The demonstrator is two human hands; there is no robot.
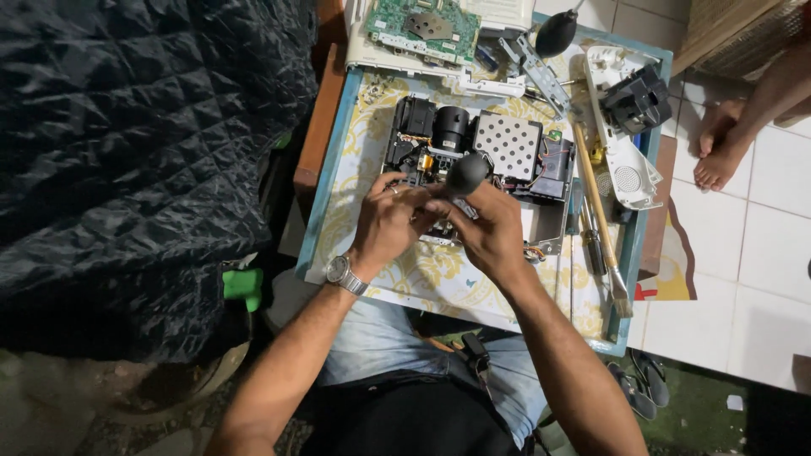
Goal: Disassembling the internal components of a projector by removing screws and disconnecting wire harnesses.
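An opened black projector chassis (pixel 507 148) with a round lens barrel (pixel 450 127) and a perforated metal plate lies on a small table. My left hand (pixel 390 221), with a wristwatch, and my right hand (pixel 488 232) meet just in front of it. Together they grip a black tool with a rounded knob (pixel 467 171) that sticks up between them. What the fingertips pinch under the knob is hidden.
A green circuit board (pixel 422 25) and white casing lie at the table's far edge. A black rubber air blower (pixel 556 32), a white cover panel (pixel 629 160), a brush (pixel 601 219) and screwdrivers sit on the right. A dark quilted cover (pixel 127 152) fills the left. Another person's bare feet (pixel 718 148) rest on the tiled floor.
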